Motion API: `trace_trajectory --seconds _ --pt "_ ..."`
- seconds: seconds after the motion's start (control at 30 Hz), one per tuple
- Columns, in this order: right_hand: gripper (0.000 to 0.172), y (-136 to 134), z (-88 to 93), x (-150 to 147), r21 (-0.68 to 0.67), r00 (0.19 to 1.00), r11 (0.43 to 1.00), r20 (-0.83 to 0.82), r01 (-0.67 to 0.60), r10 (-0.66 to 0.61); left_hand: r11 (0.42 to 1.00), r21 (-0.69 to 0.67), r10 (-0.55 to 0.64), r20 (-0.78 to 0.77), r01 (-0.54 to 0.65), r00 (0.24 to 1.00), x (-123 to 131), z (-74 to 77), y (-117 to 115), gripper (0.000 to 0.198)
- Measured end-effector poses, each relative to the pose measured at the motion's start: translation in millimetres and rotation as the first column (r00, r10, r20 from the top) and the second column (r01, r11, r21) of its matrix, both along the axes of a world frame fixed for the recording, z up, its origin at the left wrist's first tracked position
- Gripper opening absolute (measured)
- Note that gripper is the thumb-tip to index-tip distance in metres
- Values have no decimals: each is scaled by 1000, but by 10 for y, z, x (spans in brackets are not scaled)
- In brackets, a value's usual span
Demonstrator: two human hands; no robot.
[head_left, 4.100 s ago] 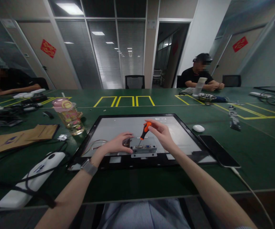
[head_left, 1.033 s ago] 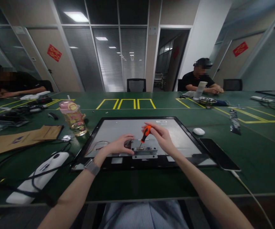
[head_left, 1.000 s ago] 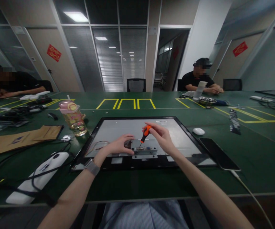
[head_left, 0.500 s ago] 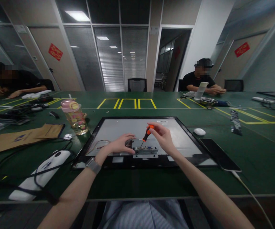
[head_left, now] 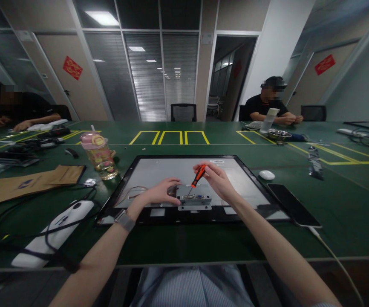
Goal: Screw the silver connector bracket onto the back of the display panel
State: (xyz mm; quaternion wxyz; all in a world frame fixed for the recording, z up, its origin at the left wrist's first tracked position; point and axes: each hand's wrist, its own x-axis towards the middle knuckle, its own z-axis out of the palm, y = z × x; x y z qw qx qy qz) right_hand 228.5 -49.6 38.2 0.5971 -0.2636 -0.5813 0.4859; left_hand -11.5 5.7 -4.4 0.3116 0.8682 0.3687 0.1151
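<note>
In my right hand (head_left: 218,181) is an orange and black screwdriver (head_left: 199,175), its fingers closed around the handle. The shaft slants down and left, and its tip meets a metal bracket with connector ports (head_left: 200,204). My left hand (head_left: 162,192) steadies the bracket's left end, thumb at the front and fingers behind. The bracket sits near the front edge of a flat display panel (head_left: 235,175), which lies back side up with a black frame. Thin wires (head_left: 130,192) run across the panel beside my left hand.
Left of the panel are a pink-lidded cup (head_left: 98,153), brown paper packaging (head_left: 21,184) and a white power strip (head_left: 56,232) with black cables. A phone (head_left: 293,204) with a charging cable and a white case (head_left: 266,175) lie right. Two people sit across the table.
My right hand has turned the screwdriver's handle slightly and shifted a little left. The left hand stays at the bracket. The whole view has moved slightly.
</note>
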Motion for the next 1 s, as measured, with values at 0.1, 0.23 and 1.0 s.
trace_trajectory --seconds 0.1,0.23,1.0 --pt "19 25 -20 32 6 999 1000 47 27 -28 1000 9 -10 6 10 1000 -3 -11 9 79" --pt "25 35 -18 46 0 999 1000 51 12 -12 1000 17 -18 7 18 1000 -3 -11 17 79" --pt "22 67 -47 73 -57 999 998 5 34 -34 1000 19 -7 22 7 1000 -11 -35 22 77"
